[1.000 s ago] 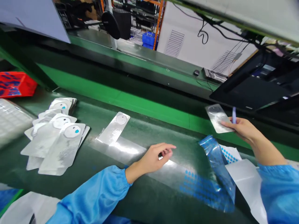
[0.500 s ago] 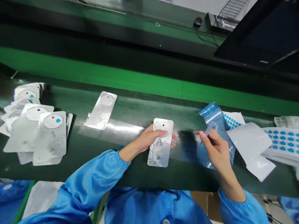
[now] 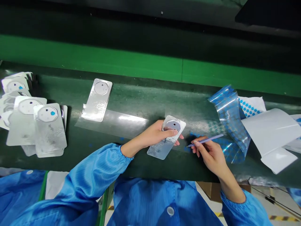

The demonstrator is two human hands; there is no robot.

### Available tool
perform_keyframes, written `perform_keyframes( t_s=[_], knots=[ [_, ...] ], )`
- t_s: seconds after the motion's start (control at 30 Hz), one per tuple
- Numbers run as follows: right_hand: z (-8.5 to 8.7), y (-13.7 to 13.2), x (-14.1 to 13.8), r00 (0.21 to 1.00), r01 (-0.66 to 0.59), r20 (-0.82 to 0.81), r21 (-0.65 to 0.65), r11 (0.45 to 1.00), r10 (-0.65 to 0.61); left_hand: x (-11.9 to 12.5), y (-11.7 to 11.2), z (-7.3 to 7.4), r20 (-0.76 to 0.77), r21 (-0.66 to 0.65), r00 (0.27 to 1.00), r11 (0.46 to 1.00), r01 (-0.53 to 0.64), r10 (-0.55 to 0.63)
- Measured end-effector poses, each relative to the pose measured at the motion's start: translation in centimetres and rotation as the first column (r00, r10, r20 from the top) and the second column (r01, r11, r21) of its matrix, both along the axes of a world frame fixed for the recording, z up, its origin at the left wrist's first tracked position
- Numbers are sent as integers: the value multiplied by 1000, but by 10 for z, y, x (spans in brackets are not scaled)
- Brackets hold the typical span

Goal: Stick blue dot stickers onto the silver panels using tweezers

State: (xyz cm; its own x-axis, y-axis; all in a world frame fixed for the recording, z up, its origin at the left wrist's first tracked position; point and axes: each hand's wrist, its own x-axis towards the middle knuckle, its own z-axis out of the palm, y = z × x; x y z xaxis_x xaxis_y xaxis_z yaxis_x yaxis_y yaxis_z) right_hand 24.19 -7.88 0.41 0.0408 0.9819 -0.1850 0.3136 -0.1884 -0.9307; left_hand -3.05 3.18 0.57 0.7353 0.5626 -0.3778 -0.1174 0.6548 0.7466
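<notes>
My left hand (image 3: 154, 135) grips a silver foil plate (image 3: 164, 142) with a round disc near its top, tilted just above the dark green bench (image 3: 141, 100). My right hand (image 3: 209, 153) is closed on thin purple tweezers (image 3: 207, 140), whose tip points left at a strip of blue dot stickers beside the plate. A curled clear film with blue dots (image 3: 229, 119) lies just right of that hand. Another foil plate (image 3: 97, 99) rests on a clear film strip (image 3: 113, 119) further left.
A pile of several foil plates (image 3: 37, 125), one with a blue dot on its disc, sits at the left. White backing sheets (image 3: 272, 131) lie at the right. A bright green rail (image 3: 117, 61) runs along the back of the bench.
My right hand brought a foil plate from the far right to my left hand, which now holds it tilted. My right hand now points the tweezers at the sticker strip. The view tilted downward.
</notes>
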Motion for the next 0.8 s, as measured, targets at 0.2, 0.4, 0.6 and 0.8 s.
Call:
perform_keyframes(
  t_s=[0.2, 0.4, 0.6, 0.8],
  knots=[
    [9, 6, -6, 980, 106, -177, 98, 990, -87, 3, -5, -8, 151, -9, 986, 997, -71, 72],
    [27, 37, -37, 927, 218, -348, 208, 954, -137, 5, -10, -4, 183, -30, 979, 995, -91, 95],
    [27, 57, -54, 957, 175, -270, 257, 950, -103, 8, -12, 0, 203, -74, 972, 991, -107, 121],
    [24, 56, -53, 965, 168, -240, 236, 957, -110, 10, -11, 0, 218, -90, 969, 991, -102, 119]
  ],
)
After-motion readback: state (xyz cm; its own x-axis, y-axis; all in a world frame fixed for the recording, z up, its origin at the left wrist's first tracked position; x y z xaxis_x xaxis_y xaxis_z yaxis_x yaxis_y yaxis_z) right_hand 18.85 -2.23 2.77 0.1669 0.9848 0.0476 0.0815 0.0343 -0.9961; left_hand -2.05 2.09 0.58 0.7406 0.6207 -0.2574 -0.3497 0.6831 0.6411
